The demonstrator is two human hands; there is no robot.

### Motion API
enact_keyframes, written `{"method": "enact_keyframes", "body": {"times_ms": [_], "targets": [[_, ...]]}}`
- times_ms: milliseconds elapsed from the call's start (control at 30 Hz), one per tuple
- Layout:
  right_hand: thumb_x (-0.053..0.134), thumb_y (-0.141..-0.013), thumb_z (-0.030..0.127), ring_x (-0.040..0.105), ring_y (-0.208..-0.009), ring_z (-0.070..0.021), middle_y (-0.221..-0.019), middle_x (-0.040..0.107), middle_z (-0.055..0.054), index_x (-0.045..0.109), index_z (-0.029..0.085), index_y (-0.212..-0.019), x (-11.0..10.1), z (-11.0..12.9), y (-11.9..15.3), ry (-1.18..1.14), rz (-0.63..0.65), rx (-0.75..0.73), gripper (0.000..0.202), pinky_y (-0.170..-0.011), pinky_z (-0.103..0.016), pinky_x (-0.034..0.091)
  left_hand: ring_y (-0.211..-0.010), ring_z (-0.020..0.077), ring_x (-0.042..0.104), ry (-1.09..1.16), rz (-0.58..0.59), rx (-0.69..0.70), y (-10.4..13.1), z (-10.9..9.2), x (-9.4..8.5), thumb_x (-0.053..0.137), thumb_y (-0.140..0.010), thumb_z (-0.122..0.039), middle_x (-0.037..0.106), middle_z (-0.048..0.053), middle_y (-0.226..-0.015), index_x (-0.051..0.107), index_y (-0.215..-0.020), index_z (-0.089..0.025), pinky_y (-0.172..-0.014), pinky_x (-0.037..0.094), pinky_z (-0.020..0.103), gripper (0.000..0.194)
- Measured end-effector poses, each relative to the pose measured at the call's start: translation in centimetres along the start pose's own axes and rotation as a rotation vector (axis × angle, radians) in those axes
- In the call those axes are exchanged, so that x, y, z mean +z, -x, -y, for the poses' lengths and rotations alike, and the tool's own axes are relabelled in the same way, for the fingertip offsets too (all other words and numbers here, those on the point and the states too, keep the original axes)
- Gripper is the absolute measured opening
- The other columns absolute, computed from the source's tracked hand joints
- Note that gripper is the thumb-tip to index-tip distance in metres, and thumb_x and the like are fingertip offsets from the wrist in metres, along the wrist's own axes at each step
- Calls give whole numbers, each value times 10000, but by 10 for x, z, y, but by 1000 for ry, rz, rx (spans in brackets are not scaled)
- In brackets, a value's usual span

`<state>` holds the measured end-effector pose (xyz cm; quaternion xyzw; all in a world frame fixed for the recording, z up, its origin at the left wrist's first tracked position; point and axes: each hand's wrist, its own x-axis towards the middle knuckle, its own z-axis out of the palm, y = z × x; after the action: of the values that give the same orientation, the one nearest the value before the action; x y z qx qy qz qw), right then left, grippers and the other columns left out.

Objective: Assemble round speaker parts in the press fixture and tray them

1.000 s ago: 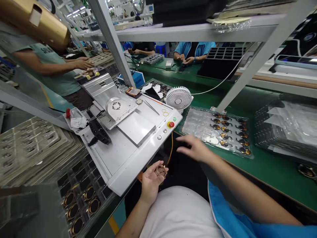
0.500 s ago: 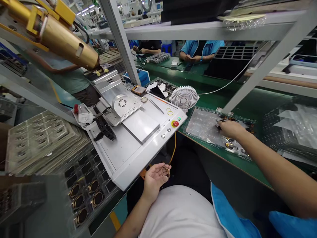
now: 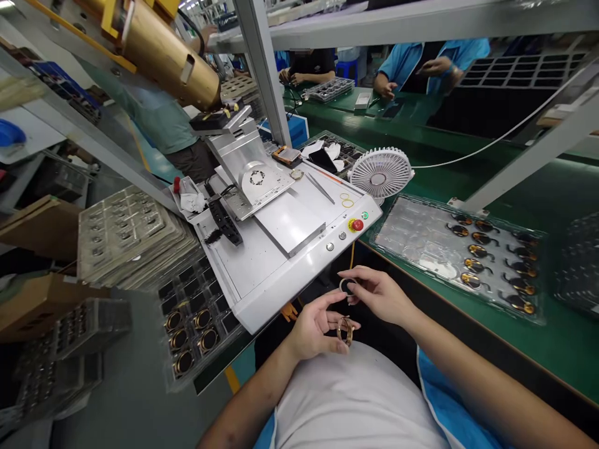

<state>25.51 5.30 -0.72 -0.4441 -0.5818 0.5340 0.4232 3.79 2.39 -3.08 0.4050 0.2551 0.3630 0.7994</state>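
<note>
My left hand [image 3: 314, 325] is closed on a gold metal ring [image 3: 345, 332], which looks like a round watch case, held between thumb and fingers above my lap. Just above it, my right hand [image 3: 379, 295] pinches a small round part [image 3: 347, 287] with a pale rim and dark middle; its exact kind is not clear. The left index fingertip reaches the edge of that round part. On the right, a clear plastic tray [image 3: 412, 249] holds several round black-and-amber parts [image 3: 478, 251] with short tails.
A white machine base [image 3: 276, 287] with a red stop button [image 3: 357, 225] stands ahead, under a gold cylindrical machine head [image 3: 171, 59]. Tweezers [image 3: 321, 188] lie on it. Nearby are a white fan [image 3: 381, 173], stacked trays [image 3: 135, 243] and a tray of gold rings [image 3: 191, 337]. Co-workers sit opposite.
My right hand has left the tray on the right and come beside my left hand, with the small round part in its fingers. My left hand has closed more around the gold ring.
</note>
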Motion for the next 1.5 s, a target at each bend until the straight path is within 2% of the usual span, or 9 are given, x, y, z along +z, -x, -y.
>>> {"method": "enact_keyframes", "body": {"times_ms": [233, 467, 767, 900, 1000, 1067, 1167, 1300, 1500], "targets": [[589, -1006, 164, 695, -747, -159, -928, 706, -78, 756, 202, -940, 24, 5, -8, 227, -77, -447, 184, -624, -256, 563, -957, 230, 784, 107, -129, 61, 18, -5, -7, 1037, -513, -447, 534, 173, -1556, 631, -1410, -295, -902, 617, 372, 996], [552, -1012, 174, 665, -906, -194, -1081, 658, -113, 637, 203, -883, 21, 22, -12, 448, 128, -504, 157, -727, -295, 549, -948, 236, 783, 138, -194, 51, 21, -6, -11, 1032, -510, -476, 793, 107, -1055, 701, -1326, -192, -864, 594, 314, 926], [576, -1009, 159, 540, -441, -127, -605, 643, 29, 474, 224, -902, -6, 78, -122, 200, -147, 170, 161, -450, -223, 416, -966, 265, 788, 111, -192, 83, 19, -20, -3, 1031, -491, -503, 819, 115, -969, 666, -1374, -165, -893, 578, 331, 1014], [637, -976, 160, 527, -391, -135, -568, 637, 26, 490, 216, -910, -2, 80, -148, 251, -188, 283, 171, -418, -231, 403, -1025, 310, 783, 23, -217, 145, 29, -23, -4, 1010, -523, -541, 810, 134, -1005, 619, -1431, -160, -878, 595, 345, 1059], [746, -918, 264, 541, -423, -152, -548, 614, 38, 511, 216, -938, -1, 71, -133, 354, -309, 226, 241, -453, -247, 406, -1045, 323, 779, -121, -252, 242, 40, -22, -7, 996, -570, -526, 759, 190, -1230, 557, -1501, -189, -878, 622, 376, 1084], [763, -900, 357, 576, -488, -164, -571, 625, 16, 548, 213, -893, 7, 62, -107, 355, -344, 124, 259, -491, -261, 430, -1083, 319, 774, -278, -298, 331, 45, -20, -8, 1004, -608, -415, 528, 221, -1571, 507, -1545, -274, -911, 637, 402, 1070], [750, -887, 524, 685, -664, -219, -751, 729, -69, 654, 201, -877, 32, 46, -58, 101, -154, 70, 337, -579, -313, 540, -1111, 318, 772, -599, -348, 439, 44, -14, -5, 983, -661, -251, 201, 208, -1751, 376, -1613, -370, -1003, 629, 475, 1136], [849, -786, 598, 738, -1030, -300, -1141, 772, -125, 716, 199, -1211, 62, 32, -18, -239, -46, 141, 598, -828, -398, 632, -1266, 409, 690, -1004, -235, 460, 33, -9, 0, 949, -700, -266, 297, 229, -1714, 256, -1669, -307, -1088, 586, 552, 1191], [875, -763, 580, 728, -758, -223, -900, 788, -89, 792, 183, -1074, 47, 36, -23, -305, -56, 226, 511, -688, -337, 620, -1062, 348, 793, -822, -150, 466, 26, -12, 1, 979, -654, -322, 247, 241, -1728, 415, -1592, -323, -993, 648, 516, 1094]]}}
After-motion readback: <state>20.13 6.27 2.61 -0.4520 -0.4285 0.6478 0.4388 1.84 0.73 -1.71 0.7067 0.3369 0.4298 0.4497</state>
